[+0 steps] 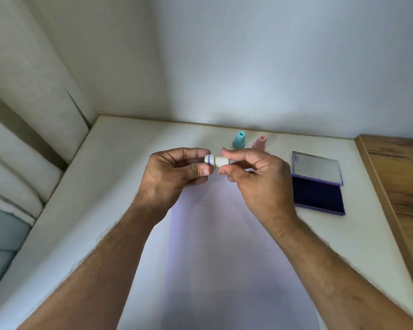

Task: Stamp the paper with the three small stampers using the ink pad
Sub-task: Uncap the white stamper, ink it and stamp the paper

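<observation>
White paper lies nearest, a long sheet running away from the person down the middle of the pale table, with both forearms reaching out over it. No stamp marks show on the part of the sheet that can be seen.

Above the far end of the sheet the two hands meet around the white stamper, which is lifted clear of the table. Its long axis lies level, running left to right — the wide base with a blue ring points left, the narrower handle end points right. The left hand has thumb and fingers closed on the base end; whether that end is a cap or the stamping face itself I cannot tell. The right hand pinches the handle end between thumb and forefinger, its other fingers curled loosely.

Since the right hand already holds the handle and is the nearer of the two to the ink, it looks best placed to carry the stamper on, once the base is freed and turned face down.

The ink pad sits to the right of the hands, lid laid open on its far side and the dark violet felt bare.

Farther back, just beyond the hands, the teal stamper and the pink stamper stand upright side by side — close, apparently not touching — near the wall.
</observation>
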The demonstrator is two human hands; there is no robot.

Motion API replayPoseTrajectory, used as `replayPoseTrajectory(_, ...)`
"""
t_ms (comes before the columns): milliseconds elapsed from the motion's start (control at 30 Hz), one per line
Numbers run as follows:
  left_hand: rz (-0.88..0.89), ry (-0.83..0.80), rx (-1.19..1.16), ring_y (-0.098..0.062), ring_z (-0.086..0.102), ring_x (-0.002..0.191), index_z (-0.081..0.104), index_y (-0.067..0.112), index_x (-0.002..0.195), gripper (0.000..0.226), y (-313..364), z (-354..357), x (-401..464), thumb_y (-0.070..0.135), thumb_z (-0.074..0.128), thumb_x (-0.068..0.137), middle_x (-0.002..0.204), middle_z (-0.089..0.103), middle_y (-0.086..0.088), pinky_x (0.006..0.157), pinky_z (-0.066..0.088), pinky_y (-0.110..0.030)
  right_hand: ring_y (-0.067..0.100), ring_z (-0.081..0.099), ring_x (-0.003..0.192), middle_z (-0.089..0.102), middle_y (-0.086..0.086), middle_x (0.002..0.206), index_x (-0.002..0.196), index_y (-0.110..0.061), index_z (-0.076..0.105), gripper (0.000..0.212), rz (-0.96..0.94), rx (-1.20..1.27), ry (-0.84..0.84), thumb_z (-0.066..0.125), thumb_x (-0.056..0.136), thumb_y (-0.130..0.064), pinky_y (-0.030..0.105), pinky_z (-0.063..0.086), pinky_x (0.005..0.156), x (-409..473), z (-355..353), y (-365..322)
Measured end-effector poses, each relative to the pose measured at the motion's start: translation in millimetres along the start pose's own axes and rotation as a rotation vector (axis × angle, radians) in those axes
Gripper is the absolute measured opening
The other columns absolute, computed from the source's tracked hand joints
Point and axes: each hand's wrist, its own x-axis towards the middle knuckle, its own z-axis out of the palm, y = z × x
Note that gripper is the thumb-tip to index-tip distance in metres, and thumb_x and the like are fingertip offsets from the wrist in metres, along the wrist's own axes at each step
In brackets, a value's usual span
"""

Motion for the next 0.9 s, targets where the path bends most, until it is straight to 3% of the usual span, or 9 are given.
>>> replayPoseTrajectory(167,-0.006,-0.016,-0.009,-0.027,0.074,0.086,0.076,0.008,0.099,0.024,-1.0,-1.1,-0.4,-0.003,0.075,0.077,0.093,0.078,-0.016,0.074,0.06,-0.027,-0.004,0.07,0.079,0.068,-0.026,0.085,0.1,-0.016,0.078,0.03,-0.062,-0.054,0.002,0.084,0.072,-0.009,0.009,0.051,0.078,0.8,-0.4,-0.1)
replayPoseTrajectory(267,0.001,-0.013,-0.006,-0.028,0.074,0.087,0.076,0.006,0.099,0.025,-1.6,-1.7,-0.4,-0.003,0.076,0.076,0.093,0.078,-0.017,0.074,0.06,-0.027,0.005,0.073,0.075,0.073,-0.019,0.084,0.099,-0.018,0.079,0.029,0.032,-0.001,-0.013,0.084,0.072,-0.008,0.018,0.057,0.078,0.9,-1.6,-1.1)
replayPoseTrajectory(400,0.007,-0.009,-0.001,-0.024,0.074,0.083,0.076,0.007,0.095,0.024,-1.9,-0.4,-1.6,-0.006,0.076,0.075,0.088,0.078,-0.012,0.072,0.06,-0.026,0.013,0.075,0.066,0.077,-0.005,0.082,0.097,-0.014,0.078,0.026,0.187,0.133,-0.049,0.082,0.074,-0.003,0.02,0.059,0.069,3.4,-4.1,-1.9)
replayPoseTrajectory(533,0.03,-0.006,0.028,-0.02,0.075,0.081,0.076,0.011,0.09,0.027,-1.0,1.0,-2.5,-0.01,0.076,0.073,0.083,0.079,-0.008,0.072,0.06,-0.025,0.023,0.075,0.067,0.076,0.009,0.076,0.097,-0.006,0.076,0.022,0.356,0.284,-0.074,0.08,0.076,-0.001,0.032,0.062,0.067,5.4,-3.5,-2.5)
replayPoseTrajectory(700,0.027,-0.012,0.08,-0.012,0.074,0.078,0.076,0.013,0.089,0.029,0.7,2.5,-4.1,-0.01,0.078,0.072,0.08,0.079,0.0,0.072,0.059,-0.023,0.025,0.075,0.071,0.077,0.011,0.078,0.094,-0.005,0.075,0.018,0.533,0.448,-0.11,0.079,0.077,0.0,0.035,0.063,0.069,4.3,-4.8,-3.9)
replayPoseTrajectory(900,0.042,0.015,0.099,-0.008,0.075,0.086,0.076,0.02,0.099,0.033,7.7,7.2,-0.9,-0.001,0.08,0.074,0.088,0.08,0.004,0.079,0.058,-0.02,0.022,0.075,0.078,0.077,0.009,0.084,0.095,-0.009,0.074,0.018,0.565,0.577,-0.087,0.077,0.08,-0.001,0.035,0.062,0.074,4.6,-5.1,-7.2)
